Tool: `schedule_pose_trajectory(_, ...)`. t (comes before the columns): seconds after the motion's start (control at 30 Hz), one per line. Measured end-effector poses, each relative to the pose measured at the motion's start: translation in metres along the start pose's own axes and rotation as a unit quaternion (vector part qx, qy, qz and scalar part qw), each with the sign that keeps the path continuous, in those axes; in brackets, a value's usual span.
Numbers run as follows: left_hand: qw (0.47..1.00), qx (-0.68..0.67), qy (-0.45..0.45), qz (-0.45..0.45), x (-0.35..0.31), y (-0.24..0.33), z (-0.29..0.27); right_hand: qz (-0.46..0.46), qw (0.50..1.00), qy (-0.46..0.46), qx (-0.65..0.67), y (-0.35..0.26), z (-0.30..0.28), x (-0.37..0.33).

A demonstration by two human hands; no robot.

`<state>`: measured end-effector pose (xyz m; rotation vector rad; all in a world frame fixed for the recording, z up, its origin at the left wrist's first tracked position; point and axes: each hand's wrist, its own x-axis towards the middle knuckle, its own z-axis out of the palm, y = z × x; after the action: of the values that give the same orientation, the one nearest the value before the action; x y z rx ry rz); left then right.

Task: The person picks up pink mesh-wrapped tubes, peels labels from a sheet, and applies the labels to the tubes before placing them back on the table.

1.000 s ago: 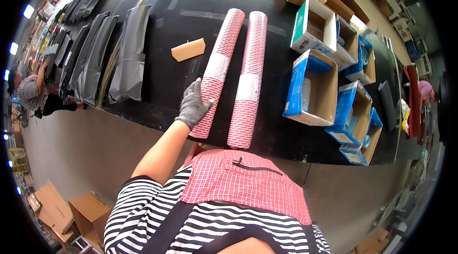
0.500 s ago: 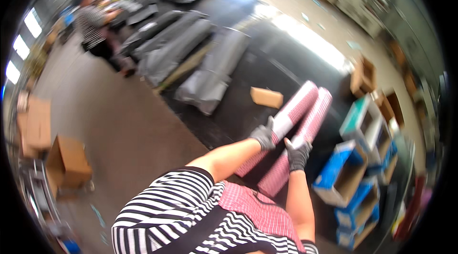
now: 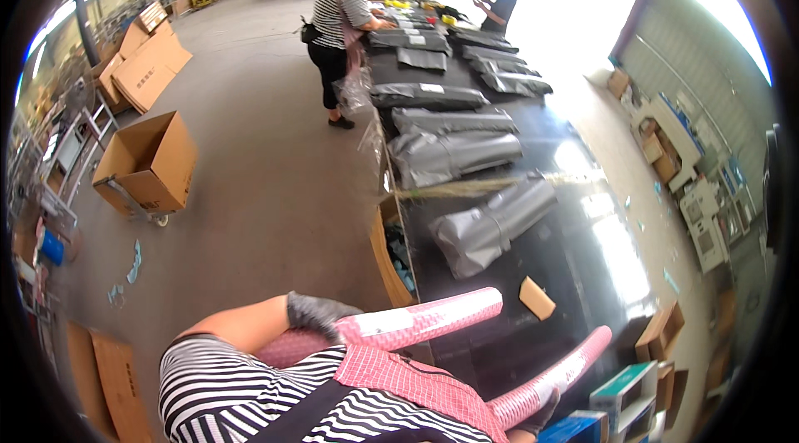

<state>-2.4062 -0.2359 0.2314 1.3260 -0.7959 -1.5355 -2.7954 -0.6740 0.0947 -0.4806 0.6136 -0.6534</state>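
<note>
My left hand (image 3: pixel 320 316), in a dark grey knit glove, is wrapped round a pink-and-white patterned roll (image 3: pixel 454 313) with a white band near its middle. That roll lies across my front at the left, its far end over the table's near corner. A second roll of the same pattern (image 3: pixel 574 364) points away to the right, and its near end meets my apron. Around its lower part is my gloved right hand (image 3: pixel 543 416), closed and partly hidden behind the roll. A small tan cardboard piece (image 3: pixel 538 299) lies on the black table between and beyond the rolls.
Grey plastic-wrapped parcels (image 3: pixel 493 226) lie along the black table (image 3: pixel 574 260). A co-worker (image 3: pixel 341 27) stands at its left side; another person (image 3: pixel 501 6) is at the far end. Open boxes (image 3: pixel 620 393) stand at the right; a wheeled carton (image 3: pixel 150 164) stands on the left floor.
My view has swung left. The two rolls, side by side on the table before, are now spread apart, the left one drawn to my left side. Both hands still grip them.
</note>
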Motion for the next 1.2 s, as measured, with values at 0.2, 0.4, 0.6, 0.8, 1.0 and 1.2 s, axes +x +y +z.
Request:
schedule_pose_trajectory(0.2,0.948,0.192,0.224,0.119,-0.153,0.041,-0.062,-0.180,0.979,-0.077,-0.064,0.047,0.189,0.032)
schedule_pose_trajectory(0.4,0.900,0.097,0.408,0.119,-0.296,0.089,-0.149,-0.140,0.931,-0.335,-0.040,0.104,0.429,0.075)
schedule_pose_trajectory(0.6,0.869,-0.303,0.356,0.163,-0.371,-0.015,-0.286,0.151,0.869,-0.469,-0.048,0.239,0.558,0.146)
schedule_pose_trajectory(0.8,0.760,-0.428,0.457,0.171,-0.365,-0.030,-0.365,0.339,0.813,-0.430,-0.198,0.410,0.664,0.276)
schedule_pose_trajectory(1.0,0.682,-0.394,0.602,0.135,-0.395,0.023,-0.461,0.510,0.640,-0.470,-0.332,0.559,0.871,0.365)
schedule_pose_trajectory(1.2,0.639,-0.388,0.649,0.139,-0.447,0.049,-0.603,0.600,0.506,-0.539,-0.306,0.712,1.027,0.427)
